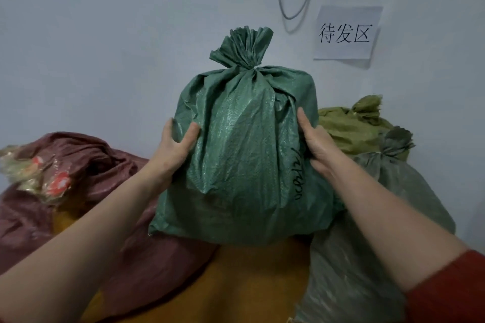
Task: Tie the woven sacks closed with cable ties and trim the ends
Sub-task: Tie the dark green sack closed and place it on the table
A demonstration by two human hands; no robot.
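A person holds a dark green woven sack [244,155] upright before a pale wall, above an orange sack [236,283], its neck already cinched into a fanned tuft. The left hand [175,144] and right hand [315,144] clasp its opposite flanks, thumbs forward, forearms stretched out level. The soft, crinkled, slick-looking weave dents under the fingers, so a grip on the sides or the bunched neck seems surest; it looks full yet manageable. Tied sacks [367,134] rest just behind

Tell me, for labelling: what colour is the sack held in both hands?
Dark green sack, with black handwriting; head view.
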